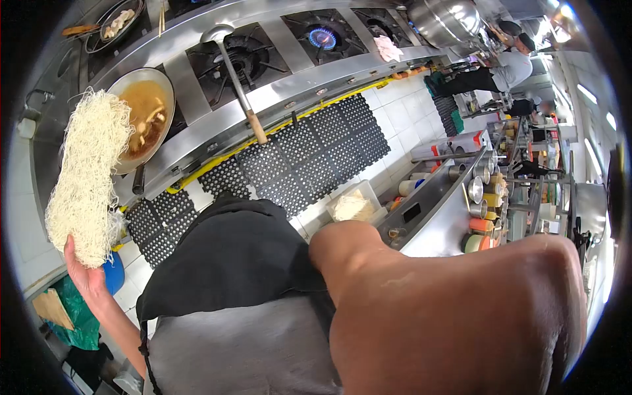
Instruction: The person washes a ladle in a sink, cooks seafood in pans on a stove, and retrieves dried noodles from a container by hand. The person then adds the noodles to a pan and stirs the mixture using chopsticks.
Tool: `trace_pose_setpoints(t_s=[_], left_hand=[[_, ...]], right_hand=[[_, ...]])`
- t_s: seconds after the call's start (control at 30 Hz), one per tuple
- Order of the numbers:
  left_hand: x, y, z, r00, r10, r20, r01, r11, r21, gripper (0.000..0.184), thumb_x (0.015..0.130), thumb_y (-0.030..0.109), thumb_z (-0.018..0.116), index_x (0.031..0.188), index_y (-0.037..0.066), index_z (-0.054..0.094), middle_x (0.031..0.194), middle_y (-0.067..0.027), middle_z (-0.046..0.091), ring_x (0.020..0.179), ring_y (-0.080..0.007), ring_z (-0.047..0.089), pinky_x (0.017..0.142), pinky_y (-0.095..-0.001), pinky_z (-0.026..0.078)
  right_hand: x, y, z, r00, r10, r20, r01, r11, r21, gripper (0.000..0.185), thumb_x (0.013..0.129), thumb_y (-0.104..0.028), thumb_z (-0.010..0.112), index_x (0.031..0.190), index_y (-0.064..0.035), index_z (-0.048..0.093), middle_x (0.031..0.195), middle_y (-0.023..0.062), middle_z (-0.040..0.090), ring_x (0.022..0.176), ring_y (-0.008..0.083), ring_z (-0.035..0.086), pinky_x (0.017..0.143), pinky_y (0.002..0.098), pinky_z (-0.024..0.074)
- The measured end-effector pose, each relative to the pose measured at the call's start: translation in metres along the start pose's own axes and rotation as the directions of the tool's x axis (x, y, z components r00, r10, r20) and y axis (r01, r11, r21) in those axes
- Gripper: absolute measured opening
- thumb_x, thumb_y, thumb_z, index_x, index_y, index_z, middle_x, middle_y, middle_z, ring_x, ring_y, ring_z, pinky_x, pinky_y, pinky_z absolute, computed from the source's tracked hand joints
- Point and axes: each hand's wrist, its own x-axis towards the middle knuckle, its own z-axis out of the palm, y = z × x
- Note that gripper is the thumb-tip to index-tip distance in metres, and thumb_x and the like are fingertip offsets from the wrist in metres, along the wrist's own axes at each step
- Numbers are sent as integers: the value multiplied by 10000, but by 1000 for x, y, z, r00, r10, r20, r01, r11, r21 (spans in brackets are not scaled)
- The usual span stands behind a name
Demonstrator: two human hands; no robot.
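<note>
A steel stove beyond the left hand carries a pan nearest the grip and, farther off, a ladle and cloth.

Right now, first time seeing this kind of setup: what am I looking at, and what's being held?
There's no machine: a person works with bare hands, and the single picture comes from a camera worn on the head, looking forward and down.

At the left, the left hand holds a long bundle of thin, pale noodles, which overlaps in view a round metal pan of brown liquid. The pan sits on a stainless-steel stove. A long metal ladle lies across it, wooden handle past the front edge; a blue flame burns farther along.

The bare right arm fills the lower right, no fingers visible.
</note>
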Motion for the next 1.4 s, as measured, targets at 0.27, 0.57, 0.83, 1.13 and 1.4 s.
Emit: trace_pose_setpoints(t_s=[0.27,0.57,0.83,1.13,1.4], left_hand=[[3,1,12,1000,-27,3,27,1000,-3,562,1005,170,640,1503,9,434,1516,-180,514,1374,-340,527,1144,-526,456],[-1,1,29,999,-31,-21,31,999,18,562,1018,185,626,1513,15,419,1524,-183,503,1371,-341,527,1146,-524,456],[-11,1,41,990,-70,121,59,994,90,581,1009,234,609,1518,28,417,1511,-180,516,1361,-354,536,1122,-541,477],[-31,-30,76,840,19,542,-122,980,155,593,997,232,621,1521,41,420,1525,-180,501,1372,-359,524,1139,-544,454],[-40,-35,67,770,31,637,-172,972,160,604,985,230,632,1524,53,423,1538,-181,488,1381,-364,513,1154,-548,433]], right_hand=[[-2,-6,-3,1000,25,-1,-25,999,40,277,938,-99,509,1214,-119,496,1310,166,380,1065,238,597,910,443,495],[-9,9,-11,990,129,-52,-119,980,160,342,926,-50,520,1257,-127,484,1380,174,349,1100,235,587,897,408,503],[-19,31,-21,921,381,-85,-306,840,448,405,914,-6,529,1295,-133,473,1442,182,322,1130,232,577,885,377,511],[-23,57,-25,787,616,-26,-378,516,769,480,902,43,539,1338,-140,462,1512,191,292,1164,228,567,872,341,519],[-28,69,-17,754,656,17,-367,400,840,548,890,87,548,1376,-147,451,1574,199,265,1195,225,558,860,310,527]])
